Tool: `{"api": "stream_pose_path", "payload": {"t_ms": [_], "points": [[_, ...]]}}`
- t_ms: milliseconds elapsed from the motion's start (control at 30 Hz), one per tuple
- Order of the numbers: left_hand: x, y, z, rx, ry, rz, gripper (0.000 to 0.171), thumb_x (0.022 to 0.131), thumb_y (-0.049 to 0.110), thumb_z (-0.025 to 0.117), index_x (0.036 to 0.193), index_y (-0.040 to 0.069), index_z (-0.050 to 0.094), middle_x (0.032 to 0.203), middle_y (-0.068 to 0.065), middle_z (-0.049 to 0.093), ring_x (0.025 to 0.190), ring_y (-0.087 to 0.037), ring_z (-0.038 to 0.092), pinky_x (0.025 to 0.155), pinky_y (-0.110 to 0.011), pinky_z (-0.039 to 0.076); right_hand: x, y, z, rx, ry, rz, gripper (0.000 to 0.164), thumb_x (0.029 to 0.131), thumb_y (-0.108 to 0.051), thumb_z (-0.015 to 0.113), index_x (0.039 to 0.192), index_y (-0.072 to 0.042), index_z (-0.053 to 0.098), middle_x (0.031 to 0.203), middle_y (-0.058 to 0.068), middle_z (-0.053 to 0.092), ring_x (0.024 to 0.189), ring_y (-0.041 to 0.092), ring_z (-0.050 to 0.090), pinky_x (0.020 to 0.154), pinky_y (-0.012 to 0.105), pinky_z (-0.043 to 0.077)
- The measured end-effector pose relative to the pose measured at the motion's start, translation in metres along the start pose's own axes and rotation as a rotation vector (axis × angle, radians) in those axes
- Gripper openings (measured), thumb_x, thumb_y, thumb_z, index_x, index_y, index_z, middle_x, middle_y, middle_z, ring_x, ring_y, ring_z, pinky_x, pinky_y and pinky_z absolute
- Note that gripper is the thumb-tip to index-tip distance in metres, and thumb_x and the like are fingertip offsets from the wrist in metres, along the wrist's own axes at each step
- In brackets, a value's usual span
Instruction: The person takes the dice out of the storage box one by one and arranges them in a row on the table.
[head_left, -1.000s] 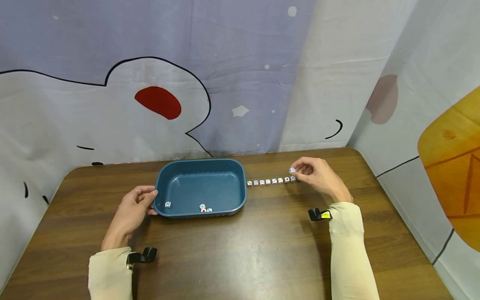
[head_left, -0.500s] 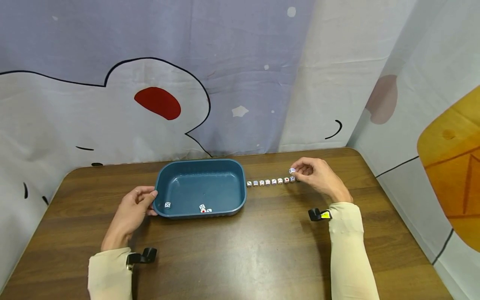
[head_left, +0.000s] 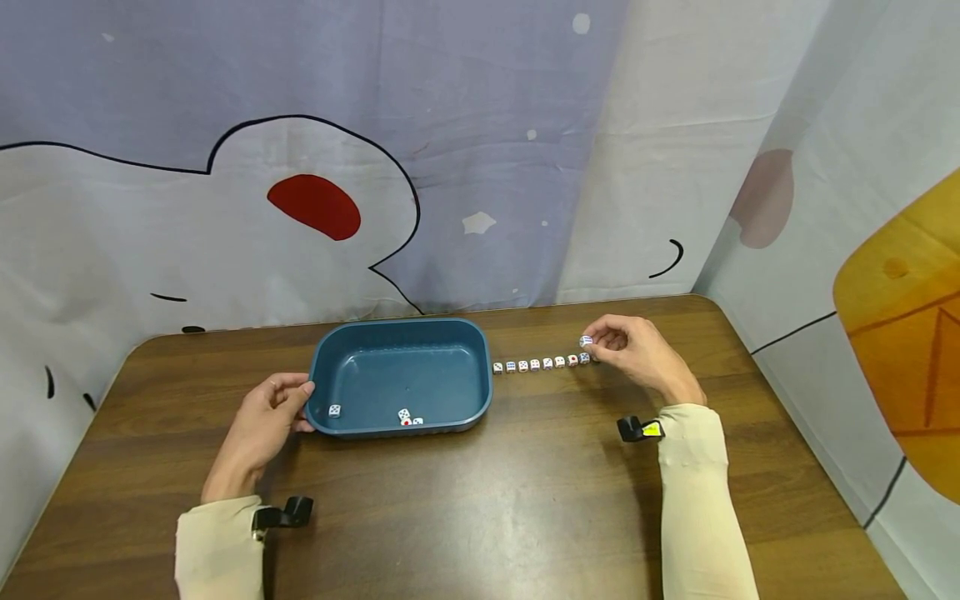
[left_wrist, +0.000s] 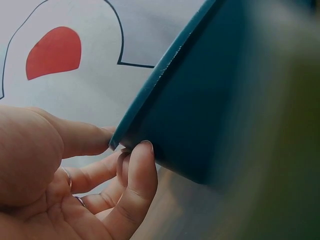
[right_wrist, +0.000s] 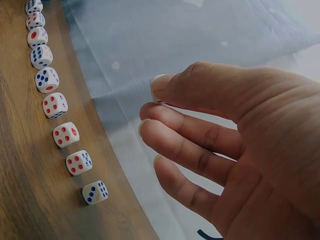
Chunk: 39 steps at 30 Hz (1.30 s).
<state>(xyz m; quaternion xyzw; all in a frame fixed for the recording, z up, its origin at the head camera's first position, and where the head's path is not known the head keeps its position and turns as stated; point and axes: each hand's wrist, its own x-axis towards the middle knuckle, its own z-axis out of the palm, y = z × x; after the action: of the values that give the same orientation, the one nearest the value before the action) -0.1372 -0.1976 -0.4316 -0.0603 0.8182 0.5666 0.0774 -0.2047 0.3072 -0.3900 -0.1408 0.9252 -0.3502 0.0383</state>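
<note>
At the left of the brown wood-grain table (head_left: pixel 450 500), the left hand (head_left: pixel 262 417) pinches the left end of a blue-green, rounded rectangular tray (head_left: pixel 405 375), thumb at the rim. One white cubic die (head_left: pixel 334 411) lies inside the tray at near left; three white dice (head_left: pixel 405 414) are grouped by its near wall. Right of the tray, a row of white dice with red and blue pips (head_left: pixel 547 363) extends rightward. The right hand (head_left: pixel 641 354) pinches a single white die with blue pips (head_left: pixel 586 342) near the row's right end.

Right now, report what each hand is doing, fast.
Left hand: closed, gripping the edge of the teal tray.
Right hand: closed, pinching one die.
</note>
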Motion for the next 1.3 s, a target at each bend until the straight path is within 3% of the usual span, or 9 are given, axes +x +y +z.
{"api": "stream_pose_path", "payload": {"t_ms": [967, 1300], "points": [[-0.001, 0.002, 0.001, 0.022, 0.000, -0.014, 0.049, 0.102, 0.033, 0.045, 0.136, -0.003, 0.042, 0.104, -0.015, 0.059, 0.077, -0.007, 0.060, 0.068, -0.027, 0.059, 0.000, 0.017, 0.003, 0.031, -0.002, 0.050, 0.013, 0.089, -0.017, 0.069, 0.101, -0.012, 0.068, 0.090, 0.006, 0.068, 0.081, 0.018, 0.062, 0.068, 0.019, 0.052], [0.001, 0.002, 0.002, 0.005, -0.002, -0.003, 0.048, 0.102, 0.031, 0.046, 0.135, -0.004, 0.043, 0.098, -0.008, 0.060, 0.076, -0.007, 0.059, 0.067, -0.028, 0.059, 0.002, 0.025, 0.004, 0.048, 0.000, 0.057, 0.014, 0.088, -0.019, 0.071, 0.099, -0.011, 0.069, 0.090, 0.008, 0.068, 0.081, 0.019, 0.062, 0.067, 0.019, 0.052]]}}
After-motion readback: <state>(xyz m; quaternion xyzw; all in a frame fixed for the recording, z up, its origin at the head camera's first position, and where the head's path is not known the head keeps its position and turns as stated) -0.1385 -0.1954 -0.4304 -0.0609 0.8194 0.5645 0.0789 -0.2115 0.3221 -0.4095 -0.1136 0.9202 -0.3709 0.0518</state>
